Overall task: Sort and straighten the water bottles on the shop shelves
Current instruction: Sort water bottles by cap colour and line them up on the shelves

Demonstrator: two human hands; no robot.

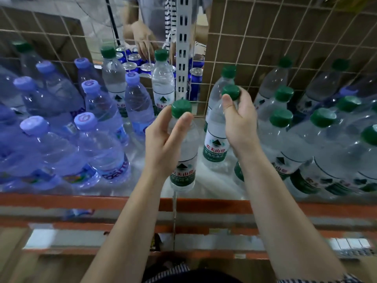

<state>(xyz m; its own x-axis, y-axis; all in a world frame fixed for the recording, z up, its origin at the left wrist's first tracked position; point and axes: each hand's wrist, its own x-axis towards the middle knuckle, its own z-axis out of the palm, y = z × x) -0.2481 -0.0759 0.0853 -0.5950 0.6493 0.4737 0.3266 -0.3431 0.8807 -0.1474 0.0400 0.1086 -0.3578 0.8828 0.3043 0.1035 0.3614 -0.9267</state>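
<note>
A: where were the hands?
B: left hand (163,144) gripped 1 bottle (183,172) by the neck, right hand (238,123) gripped a 2nd bottle (215,146). Both stood on the shelf (102,201), between purple-caps (87,119) and green-caps (281,117). Best bet was sliding them right, upright, labels out.

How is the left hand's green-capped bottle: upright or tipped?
Upright: the green-capped bottle has its cap on top and base down by the shelf front; the left hand grips its upper part.
</note>
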